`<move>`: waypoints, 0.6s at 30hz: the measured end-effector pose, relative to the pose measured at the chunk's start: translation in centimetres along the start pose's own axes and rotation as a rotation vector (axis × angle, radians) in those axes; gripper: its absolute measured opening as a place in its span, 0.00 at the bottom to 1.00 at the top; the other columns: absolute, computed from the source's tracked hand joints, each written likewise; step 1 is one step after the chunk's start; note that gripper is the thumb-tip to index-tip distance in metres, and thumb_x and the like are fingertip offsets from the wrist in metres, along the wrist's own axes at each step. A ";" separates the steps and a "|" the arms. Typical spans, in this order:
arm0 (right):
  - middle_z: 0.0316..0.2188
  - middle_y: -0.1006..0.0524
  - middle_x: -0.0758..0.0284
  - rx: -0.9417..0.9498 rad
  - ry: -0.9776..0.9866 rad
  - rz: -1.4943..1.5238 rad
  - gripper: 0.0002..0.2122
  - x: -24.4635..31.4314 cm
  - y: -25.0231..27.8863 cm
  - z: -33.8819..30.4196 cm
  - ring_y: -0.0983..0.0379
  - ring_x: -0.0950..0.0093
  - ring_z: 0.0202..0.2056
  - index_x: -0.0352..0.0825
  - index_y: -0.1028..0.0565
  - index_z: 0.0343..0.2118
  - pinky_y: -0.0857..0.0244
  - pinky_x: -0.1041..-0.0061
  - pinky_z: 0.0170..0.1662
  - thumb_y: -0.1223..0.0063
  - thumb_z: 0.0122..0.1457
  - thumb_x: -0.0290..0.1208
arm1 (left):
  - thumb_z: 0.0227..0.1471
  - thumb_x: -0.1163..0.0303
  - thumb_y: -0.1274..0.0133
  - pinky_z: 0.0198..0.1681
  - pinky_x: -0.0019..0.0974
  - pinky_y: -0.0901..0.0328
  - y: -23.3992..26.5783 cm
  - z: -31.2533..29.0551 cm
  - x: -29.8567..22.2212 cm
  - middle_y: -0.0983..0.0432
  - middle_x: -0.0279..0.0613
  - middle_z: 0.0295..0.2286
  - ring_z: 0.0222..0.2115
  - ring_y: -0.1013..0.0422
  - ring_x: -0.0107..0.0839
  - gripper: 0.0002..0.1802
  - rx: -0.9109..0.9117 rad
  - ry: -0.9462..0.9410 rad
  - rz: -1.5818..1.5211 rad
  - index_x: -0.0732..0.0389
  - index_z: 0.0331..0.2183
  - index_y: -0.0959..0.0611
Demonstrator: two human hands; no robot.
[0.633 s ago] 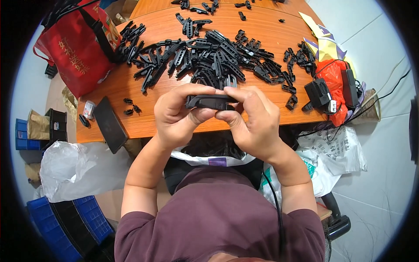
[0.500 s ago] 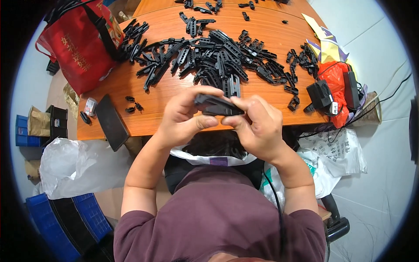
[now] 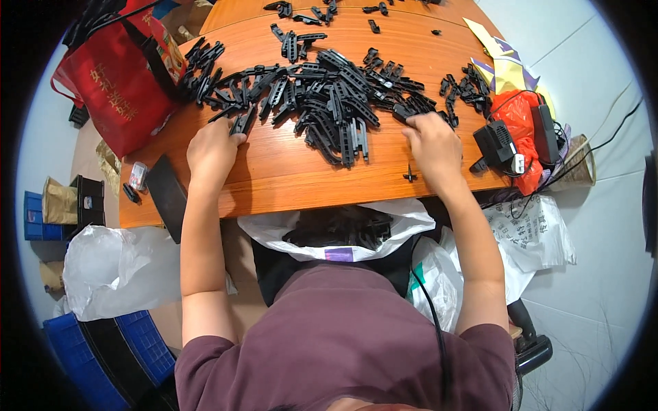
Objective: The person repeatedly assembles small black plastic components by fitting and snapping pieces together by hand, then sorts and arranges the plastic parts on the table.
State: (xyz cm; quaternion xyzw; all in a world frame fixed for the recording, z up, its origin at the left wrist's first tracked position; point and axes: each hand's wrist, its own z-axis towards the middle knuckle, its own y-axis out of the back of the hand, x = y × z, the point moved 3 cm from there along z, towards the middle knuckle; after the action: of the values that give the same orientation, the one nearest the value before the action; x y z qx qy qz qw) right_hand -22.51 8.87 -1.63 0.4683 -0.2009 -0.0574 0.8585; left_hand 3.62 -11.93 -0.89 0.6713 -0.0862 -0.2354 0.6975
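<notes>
My left hand [image 3: 211,156] is at the left end of a heap of black plastic parts [image 3: 336,103]. Its thumb and fingers are closed on a long black plastic part [image 3: 243,122]. At the heap's right side my right hand [image 3: 437,147] bends its fingers over a black plastic part [image 3: 403,114]; the fingertips are partly hidden. Long ribbed strips and smaller clip-like pieces make up the heap. A small black piece [image 3: 410,175] lies alone on the wooden table [image 3: 301,188], just left of my right wrist.
An open white bag [image 3: 274,240] with black parts inside lies at my lap. To the left are a red bag [image 3: 113,96] and a flat black slab [image 3: 166,195] over the table edge. A black adapter [image 3: 495,140] and orange-red plastic bag [image 3: 528,144] stand right.
My hands have moved apart and forward to opposite sides of the heap. The black part they held together in front of me is gone from there. The white bag's opening now shows more fully.
</notes>
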 end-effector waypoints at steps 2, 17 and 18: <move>0.28 0.28 0.64 0.065 -0.042 -0.100 0.06 -1.0 -1.2 1.3 0.28 0.65 0.34 0.35 0.25 0.27 0.33 0.68 0.35 0.43 0.48 0.31 | 0.41 0.60 0.41 0.34 0.43 0.36 0.5 -0.2 0.1 0.23 0.48 0.27 0.32 0.27 0.45 0.15 0.007 0.008 -0.036 0.62 0.29 0.20; 0.31 0.26 0.61 0.009 0.273 0.722 0.14 8.0 3.1 1.6 0.27 0.65 0.29 0.34 0.26 0.39 0.32 0.72 0.32 0.49 0.47 0.15 | 0.52 0.66 0.47 0.21 0.20 0.37 2.3 -1.2 -4.7 0.25 0.33 0.23 0.21 0.32 0.17 0.14 0.418 -0.170 -1.310 0.65 0.38 0.20; 0.30 0.25 0.60 0.025 0.345 0.788 0.16 9.2 3.5 1.5 0.27 0.66 0.28 0.34 0.26 0.40 0.32 0.73 0.31 0.48 0.46 0.13 | 0.53 0.65 0.48 0.21 0.21 0.37 2.8 -1.8 -6.0 0.25 0.32 0.22 0.20 0.32 0.17 0.14 0.527 -0.216 -1.336 0.65 0.38 0.20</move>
State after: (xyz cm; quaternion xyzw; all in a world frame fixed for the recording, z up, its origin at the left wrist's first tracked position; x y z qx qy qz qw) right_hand -15.03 6.96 4.69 0.3691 -0.2187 0.3563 0.8300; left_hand -0.25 -7.68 2.91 0.6992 0.2200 -0.6478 0.2075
